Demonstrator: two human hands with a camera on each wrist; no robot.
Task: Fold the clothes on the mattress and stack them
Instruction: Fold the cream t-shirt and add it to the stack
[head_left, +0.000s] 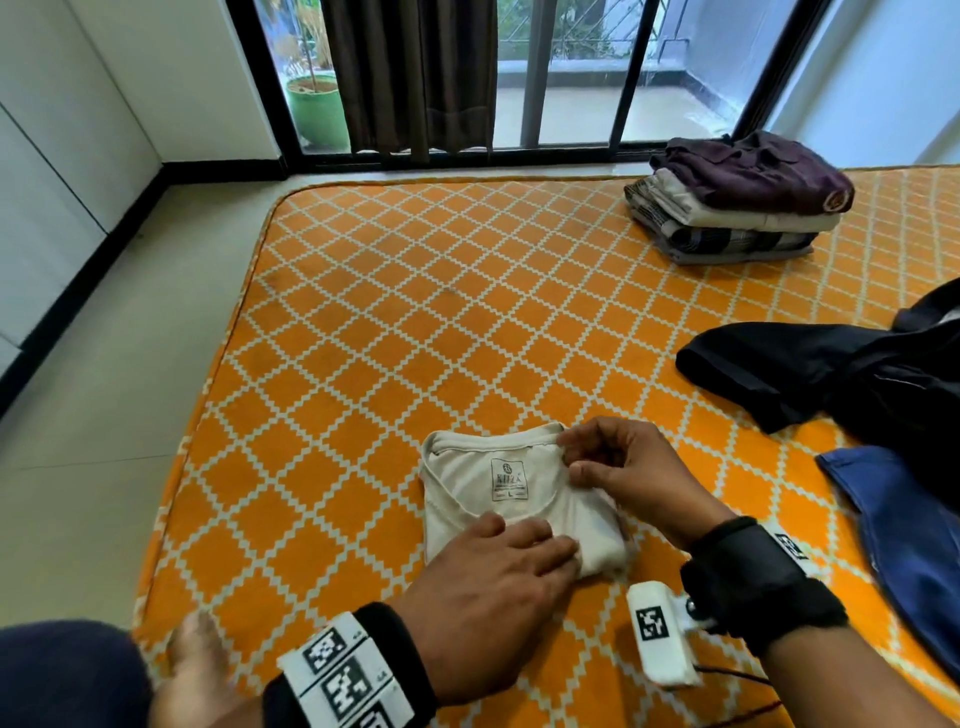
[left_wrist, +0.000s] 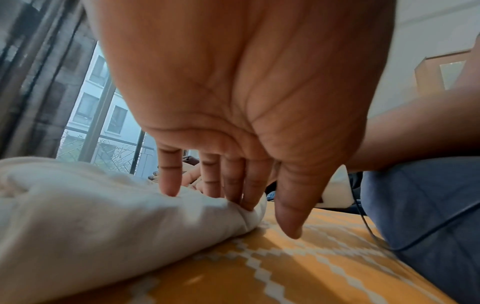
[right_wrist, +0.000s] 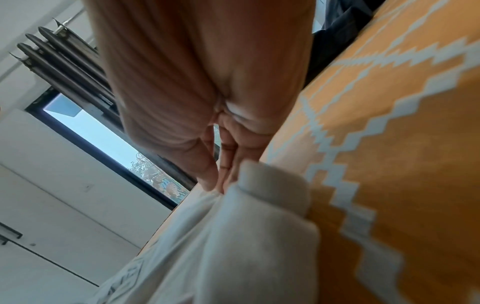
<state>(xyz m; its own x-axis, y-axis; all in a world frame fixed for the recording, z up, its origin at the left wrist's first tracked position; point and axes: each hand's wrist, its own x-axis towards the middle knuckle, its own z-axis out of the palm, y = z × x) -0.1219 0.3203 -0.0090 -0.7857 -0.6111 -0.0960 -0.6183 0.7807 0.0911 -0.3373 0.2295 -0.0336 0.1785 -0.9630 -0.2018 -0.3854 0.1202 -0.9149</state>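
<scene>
A folded cream T-shirt (head_left: 493, 488) with a printed neck label lies on the orange patterned mattress (head_left: 415, 312), close in front of me. My left hand (head_left: 550, 545) rests flat on the shirt's near edge, fingers straight; the left wrist view shows the fingertips (left_wrist: 233, 197) pressing into the cream T-shirt (left_wrist: 103, 205). My right hand (head_left: 571, 460) pinches the shirt's right edge near the collar between thumb and fingers. In the right wrist view the right hand (right_wrist: 218, 183) nips a ridge of the cream T-shirt (right_wrist: 246, 246).
A stack of folded clothes (head_left: 737, 202), dark purple on top, sits at the mattress's far right. A loose black garment (head_left: 810, 374) and a blue garment (head_left: 909, 519) lie to my right. Tiled floor (head_left: 130, 415) runs along the left; barred window behind.
</scene>
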